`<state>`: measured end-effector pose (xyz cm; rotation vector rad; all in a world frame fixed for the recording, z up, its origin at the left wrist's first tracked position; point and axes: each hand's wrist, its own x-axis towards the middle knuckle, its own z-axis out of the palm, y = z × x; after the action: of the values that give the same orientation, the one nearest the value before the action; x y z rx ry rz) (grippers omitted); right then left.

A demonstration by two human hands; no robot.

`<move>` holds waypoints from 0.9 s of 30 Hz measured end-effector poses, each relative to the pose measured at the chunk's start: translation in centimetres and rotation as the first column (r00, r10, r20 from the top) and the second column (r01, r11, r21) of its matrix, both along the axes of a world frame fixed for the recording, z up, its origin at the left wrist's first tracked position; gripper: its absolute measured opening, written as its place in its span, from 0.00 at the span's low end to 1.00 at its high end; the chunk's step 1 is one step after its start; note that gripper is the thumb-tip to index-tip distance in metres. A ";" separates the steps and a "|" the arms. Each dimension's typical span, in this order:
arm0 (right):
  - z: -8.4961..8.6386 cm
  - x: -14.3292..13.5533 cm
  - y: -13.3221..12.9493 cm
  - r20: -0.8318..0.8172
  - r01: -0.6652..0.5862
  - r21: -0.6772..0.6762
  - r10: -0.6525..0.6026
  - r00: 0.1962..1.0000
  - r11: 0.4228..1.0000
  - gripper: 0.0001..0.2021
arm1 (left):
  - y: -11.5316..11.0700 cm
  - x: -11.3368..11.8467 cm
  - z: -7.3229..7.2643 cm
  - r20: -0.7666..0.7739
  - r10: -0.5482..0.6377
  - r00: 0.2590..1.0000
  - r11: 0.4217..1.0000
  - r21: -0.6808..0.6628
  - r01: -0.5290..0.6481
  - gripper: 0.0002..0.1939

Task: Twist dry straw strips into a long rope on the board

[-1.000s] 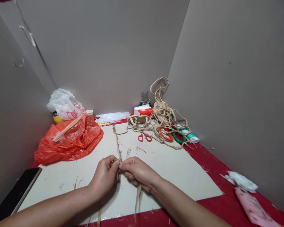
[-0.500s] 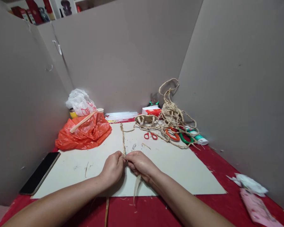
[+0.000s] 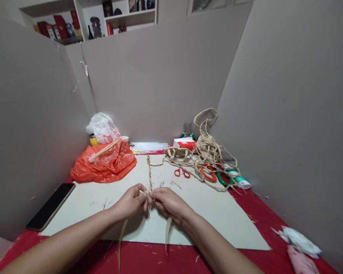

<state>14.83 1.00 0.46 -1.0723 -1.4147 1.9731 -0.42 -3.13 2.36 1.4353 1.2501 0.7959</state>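
The straw braid (image 3: 149, 173) is pinched at mid-frame between left hand (image 3: 130, 202) and right hand (image 3: 168, 203) – both grips closed on its strands; plaiting appears underway, so another strand-crossing seems called for.

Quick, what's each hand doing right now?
Left hand: closed, pinching the braided straw cord.
Right hand: closed, pinching the same cord.
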 end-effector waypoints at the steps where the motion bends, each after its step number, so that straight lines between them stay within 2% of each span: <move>1: -0.1 0.0 0.0 -0.001 -0.018 0.004 0.018 1.000 1.000 0.08 | 0.0 -0.1 0.0 -0.002 0.022 1.000 1.000 -0.014 -0.022 0.10; 6: -0.8 -0.3 0.0 0.054 -0.047 0.039 0.045 0.998 0.998 0.09 | 0.6 -0.7 -1.2 0.001 0.180 0.984 0.983 -0.034 -0.179 0.10; 11: -1.1 -0.8 -0.2 0.140 0.004 0.077 -0.015 0.990 0.997 0.10 | 1.0 -0.3 -2.5 0.016 0.351 0.936 0.933 0.073 -0.352 0.10; 18: -0.9 -1.0 -0.5 0.112 0.065 0.113 -0.078 0.991 0.991 0.09 | -0.1 0.4 -2.8 -0.097 0.287 0.953 0.949 0.164 -0.269 0.13; 24: -1.0 -1.0 -0.7 0.051 0.076 0.047 -0.079 0.996 0.996 0.08 | -0.4 0.6 -3.5 -0.109 0.241 0.964 0.946 0.250 -0.208 0.13; 27: -1.1 -1.1 -0.8 0.015 0.061 0.023 -0.061 0.998 0.998 0.11 | -0.8 0.9 -3.6 -0.144 0.251 0.957 0.939 0.275 -0.205 0.12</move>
<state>13.73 0.15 -0.60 -1.1097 -1.3928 1.9053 0.45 -3.88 -1.19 1.6151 1.5140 1.0372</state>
